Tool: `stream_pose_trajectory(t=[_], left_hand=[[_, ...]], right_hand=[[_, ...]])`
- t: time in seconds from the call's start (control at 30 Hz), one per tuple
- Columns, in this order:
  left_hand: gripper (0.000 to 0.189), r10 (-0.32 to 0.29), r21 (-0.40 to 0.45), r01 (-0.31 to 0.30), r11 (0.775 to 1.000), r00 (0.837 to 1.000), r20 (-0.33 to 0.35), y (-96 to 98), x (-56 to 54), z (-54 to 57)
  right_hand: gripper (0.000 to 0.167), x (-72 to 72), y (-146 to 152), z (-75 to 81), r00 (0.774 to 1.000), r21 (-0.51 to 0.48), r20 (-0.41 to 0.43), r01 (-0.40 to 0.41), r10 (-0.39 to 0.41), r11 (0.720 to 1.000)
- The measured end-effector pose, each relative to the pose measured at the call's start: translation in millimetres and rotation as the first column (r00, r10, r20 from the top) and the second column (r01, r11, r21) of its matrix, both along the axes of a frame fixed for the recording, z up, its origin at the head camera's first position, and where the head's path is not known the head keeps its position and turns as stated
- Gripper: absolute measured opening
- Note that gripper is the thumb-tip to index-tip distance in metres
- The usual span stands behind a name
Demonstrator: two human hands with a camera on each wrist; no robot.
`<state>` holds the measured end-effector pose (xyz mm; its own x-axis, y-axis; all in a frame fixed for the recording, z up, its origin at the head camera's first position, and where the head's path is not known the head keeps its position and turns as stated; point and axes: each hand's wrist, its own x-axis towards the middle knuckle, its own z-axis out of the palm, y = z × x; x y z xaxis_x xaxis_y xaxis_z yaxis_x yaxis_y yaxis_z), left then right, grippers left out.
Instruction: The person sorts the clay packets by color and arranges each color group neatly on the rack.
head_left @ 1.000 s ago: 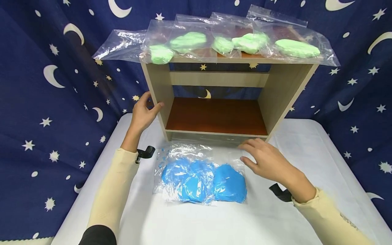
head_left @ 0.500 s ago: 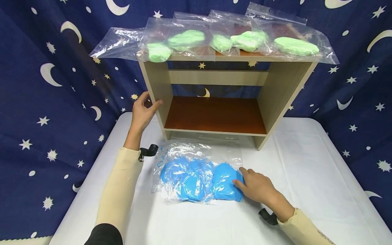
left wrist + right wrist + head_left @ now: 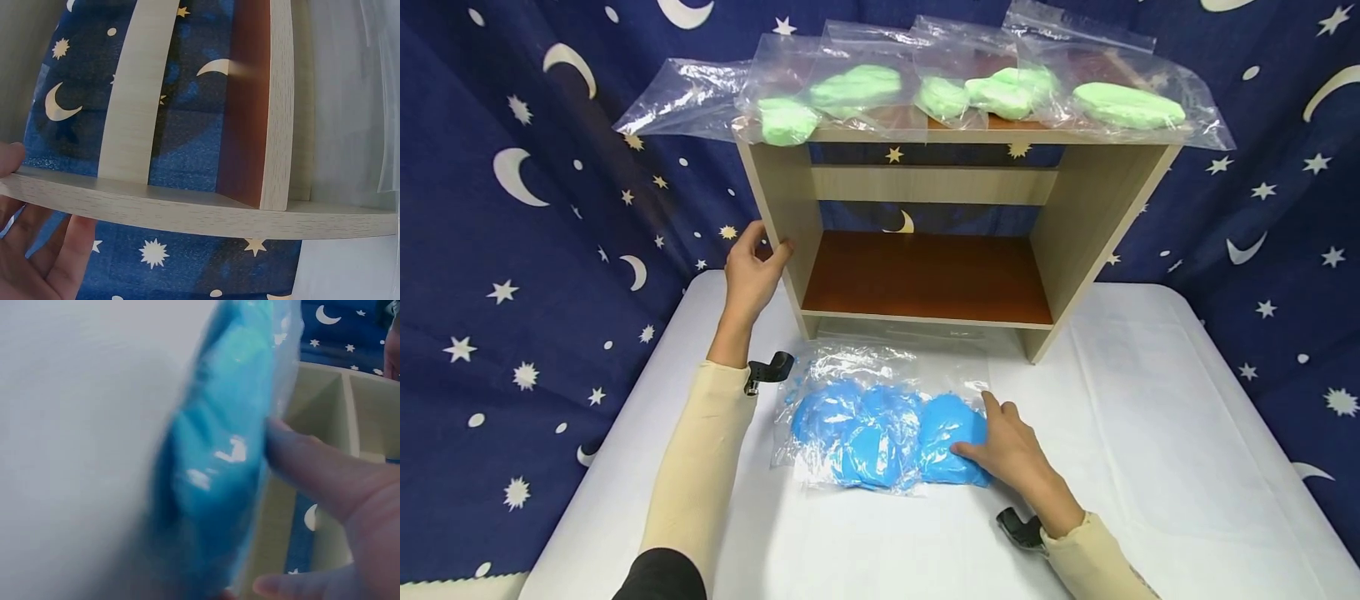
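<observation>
My left hand (image 3: 751,275) grips the left side panel of a small wooden shelf (image 3: 1041,283), thumb on the inner face and fingers on the outer; the left wrist view shows the panel's edge (image 3: 187,209) between them. My right hand (image 3: 1011,442) touches the rightmost clear plastic bag of blue, clay-like material (image 3: 951,433). Its thumb lies over the bag and its fingers are at the bag's right edge, partly hidden. In the right wrist view a fingertip meets the blurred blue bag (image 3: 219,456). More clear bags of blue material (image 3: 865,450) overlap to its left.
Several zip bags with pale green lumps (image 3: 1127,106) lie along the shelf's top, some hanging past its edges. The shelf has a brown lower board (image 3: 925,279). A white-covered table (image 3: 1150,433) lies beneath, with a blue moon-and-star curtain (image 3: 550,333) behind and beside it.
My right hand has come down from near the shelf's right front corner and moved left onto the rightmost blue bag. The left hand keeps its hold on the panel.
</observation>
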<state>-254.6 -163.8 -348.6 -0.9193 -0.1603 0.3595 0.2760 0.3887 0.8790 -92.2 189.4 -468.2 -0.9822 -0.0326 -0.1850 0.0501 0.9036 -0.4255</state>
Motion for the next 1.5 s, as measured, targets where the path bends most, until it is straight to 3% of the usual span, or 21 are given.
stream_pose_trajectory(t=[0.17, 0.3, 0.5, 0.6, 0.9, 1.2, 1.37, 1.5], left_hand=[[0.041, 0.011, 0.016, -0.012, 1.0, 1.0, 0.002, 0.7, 1.2, -0.6], [0.039, 0.029, 0.007, -0.029, 1.0, 1.0, -0.002, 0.9, 2.5, -1.9], [0.04, 0.022, -0.012, -0.022, 1.0, 1.0, -0.006, 0.2, 2.7, -3.8], [0.04, 0.022, -0.02, -0.023, 1.0, 1.0, -0.014, 0.0, 3.4, -4.2], [0.04, 0.037, -0.052, -0.039, 0.998, 0.999, -0.027, -0.4, 3.3, -4.5], [0.042, 0.04, -0.057, -0.042, 0.997, 0.998, -0.037, -2.8, 2.5, -2.5], [0.041, 0.049, -0.064, -0.051, 0.997, 0.998, -0.033, -1.7, -0.1, -1.8], [0.041, 0.049, -0.073, -0.051, 0.996, 0.998, -0.025, -1.0, -1.1, -2.4]], right_hand=[[0.097, -1.2, 2.7, -5.1, 0.999, -0.058, -0.031, 0.033, -0.035, 0.998], [0.086, -4.1, 7.8, -5.5, 0.999, -0.145, 0.006, 0.033, -0.033, 0.989], [0.06, -6.3, 21.4, -2.0, 0.988, -0.389, 0.151, 0.081, -0.024, 0.917], [0.051, -6.7, 24.2, -1.7, 0.989, -0.431, 0.15, 0.053, 0.013, 0.901], [0.04, -4.6, 21.7, -1.8, 0.998, -0.388, 0.049, -0.019, 0.041, 0.922], [0.04, 2.5, 8.0, 19.5, 0.985, -0.23, -0.15, -0.121, 0.088, 0.966], [0.039, 3.9, 3.5, 32.3, 0.963, -0.247, -0.233, -0.196, 0.138, 0.949], [0.04, 5.0, 8.0, 45.5, 0.928, -0.243, -0.293, -0.305, 0.231, 0.921]])
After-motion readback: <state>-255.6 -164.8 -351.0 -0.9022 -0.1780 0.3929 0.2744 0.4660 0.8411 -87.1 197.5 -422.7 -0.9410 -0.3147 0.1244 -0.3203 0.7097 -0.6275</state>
